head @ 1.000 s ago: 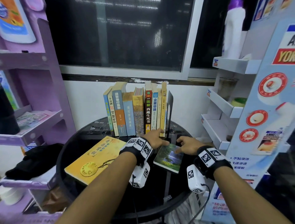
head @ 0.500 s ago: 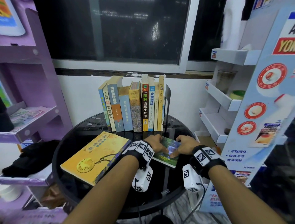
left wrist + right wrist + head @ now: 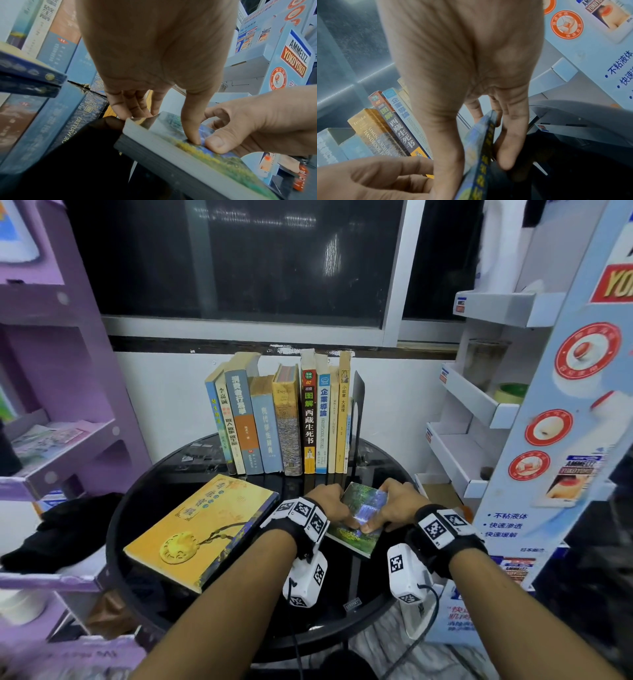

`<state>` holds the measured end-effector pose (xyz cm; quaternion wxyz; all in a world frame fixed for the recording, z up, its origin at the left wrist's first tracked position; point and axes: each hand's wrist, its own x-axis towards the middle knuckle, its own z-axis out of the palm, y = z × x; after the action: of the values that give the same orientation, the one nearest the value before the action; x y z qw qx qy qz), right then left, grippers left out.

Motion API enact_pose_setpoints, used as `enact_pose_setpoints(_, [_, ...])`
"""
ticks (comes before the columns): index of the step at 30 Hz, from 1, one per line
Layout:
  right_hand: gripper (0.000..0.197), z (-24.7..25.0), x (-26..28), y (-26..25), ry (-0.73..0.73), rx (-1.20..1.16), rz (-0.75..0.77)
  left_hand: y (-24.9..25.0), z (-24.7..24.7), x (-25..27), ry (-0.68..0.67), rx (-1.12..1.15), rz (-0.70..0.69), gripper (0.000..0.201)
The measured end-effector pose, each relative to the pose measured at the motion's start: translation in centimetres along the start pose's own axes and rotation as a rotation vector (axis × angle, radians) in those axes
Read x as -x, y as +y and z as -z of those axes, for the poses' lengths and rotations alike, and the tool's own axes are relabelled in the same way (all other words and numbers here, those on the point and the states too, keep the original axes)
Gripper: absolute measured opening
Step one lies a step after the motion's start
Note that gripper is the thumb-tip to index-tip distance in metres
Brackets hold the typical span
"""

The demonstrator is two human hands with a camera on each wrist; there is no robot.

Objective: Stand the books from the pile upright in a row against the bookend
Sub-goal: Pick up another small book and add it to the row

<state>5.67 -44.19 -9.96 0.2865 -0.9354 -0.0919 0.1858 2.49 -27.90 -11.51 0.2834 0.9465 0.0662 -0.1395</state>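
Both hands have closed in on the small landscape-cover book since a moment ago, and its far edge is now tipping up off the black round surface. The left hand is clamping the book's left edge, thumb on the cover and fingers curling beneath; the right hand is pinching the right edge the same way, thumb tips nearly meeting. Just behind, the row of upright books is leaning against the black bookend at its right end. A large yellow book is lying flat to the left, well apart from the hands.
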Motion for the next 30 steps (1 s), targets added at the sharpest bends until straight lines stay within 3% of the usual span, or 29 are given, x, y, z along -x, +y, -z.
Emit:
enact_pose_setpoints(5, [0.069,0.1,0.6,-0.3,-0.094,-0.252,0.013,-0.2,0.5,0.2,0.006,0.096,0.004,0.082])
enact_pose_setpoints(9, [0.073,0.4,0.3,-0.5,-0.063,-0.317,0.035,-0.2,1.3,0.4,-0.002,0.169,-0.007,0.082])
enact_pose_setpoints(16, [0.048,1.2,-0.1,-1.1,-0.041,-0.541,0.069,-0.1,2.6,0.6,-0.017,0.205,-0.062,0.087])
enact_pose_setpoints(20, [0.047,2.1,0.1,-1.5,-0.135,-0.657,0.081,0.2,3.5,0.6,-0.009,0.247,-0.085,0.089])
enact_pose_setpoints(25, [0.042,3.4,0.5,-2.1,-0.147,-0.687,0.139,0.9,4.7,0.5,0.014,0.193,-0.146,0.083])
enact_pose_setpoints(28, [0.045,4.1,0.3,-2.1,-0.065,-0.702,0.154,1.4,5.8,0.3,0.151,0.134,-0.211,0.078])
enact_pose_setpoints(30, [0.048,4.6,0.2,-2.3,0.016,-0.688,0.166,1.6,6.8,0.0,0.326,0.076,-0.285,0.061])
